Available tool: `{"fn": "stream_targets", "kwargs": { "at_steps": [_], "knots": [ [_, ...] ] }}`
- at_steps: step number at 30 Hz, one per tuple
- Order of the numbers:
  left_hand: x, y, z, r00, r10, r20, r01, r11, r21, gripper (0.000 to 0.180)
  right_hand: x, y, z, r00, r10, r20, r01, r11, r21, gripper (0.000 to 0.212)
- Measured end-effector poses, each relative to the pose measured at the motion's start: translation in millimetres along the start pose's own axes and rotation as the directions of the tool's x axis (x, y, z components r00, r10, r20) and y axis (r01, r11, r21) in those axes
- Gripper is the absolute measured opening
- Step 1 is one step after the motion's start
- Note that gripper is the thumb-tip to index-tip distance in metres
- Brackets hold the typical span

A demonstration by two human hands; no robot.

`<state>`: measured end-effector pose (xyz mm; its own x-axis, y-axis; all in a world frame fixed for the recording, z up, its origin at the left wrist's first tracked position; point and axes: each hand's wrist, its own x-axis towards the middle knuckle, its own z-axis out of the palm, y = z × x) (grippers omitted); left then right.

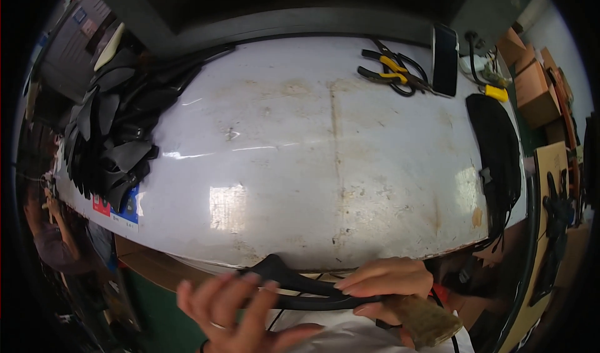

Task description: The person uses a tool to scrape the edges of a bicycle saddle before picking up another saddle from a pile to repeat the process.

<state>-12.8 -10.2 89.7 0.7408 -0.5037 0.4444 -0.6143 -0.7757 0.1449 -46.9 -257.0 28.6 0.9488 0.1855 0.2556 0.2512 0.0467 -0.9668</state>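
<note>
A long, dark, curved black part (297, 284), with a slot between two strips, lies across my front at the table's near edge. My right hand (387, 284) pinches its right end between fingers and thumb. A worn brownish piece (425, 320) sits beneath that hand; whether the hand holds it I cannot make out. My left hand (240, 315) is slightly blurred, its fingers spread over the left stretch of the part, a ring on one finger. It covers some of the part, and whether it touches it is unclear.
A heap of similar black parts (109, 128) covers the white table's (281, 115) left end. Yellow-and-black pliers (390, 72), a phone (444, 62) and a black pouch (494, 147) lie to the right. Cardboard boxes (537, 94) stand beyond. Another person's arm (59, 234) shows at far left.
</note>
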Motion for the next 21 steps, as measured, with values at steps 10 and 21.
{"fn": "stream_targets", "kwargs": {
  "at_steps": [10, 21],
  "knots": [
    [-13.8, -23.6, 15.4, 0.974, -0.224, 0.021, 0.215, 0.899, -0.382, 0.046, -13.1, 10.8, 68.2, 0.938, 0.068, -0.34, -0.122, 0.982, -0.142, 0.07],
    [-31.4, -51.3, 10.4, 0.924, -0.303, 0.234, 0.382, 0.677, -0.63, 0.046, -15.0, 38.5, 52.0, 0.973, -0.115, -0.199, 0.118, 0.993, -0.001, 0.063]
  ]
}}
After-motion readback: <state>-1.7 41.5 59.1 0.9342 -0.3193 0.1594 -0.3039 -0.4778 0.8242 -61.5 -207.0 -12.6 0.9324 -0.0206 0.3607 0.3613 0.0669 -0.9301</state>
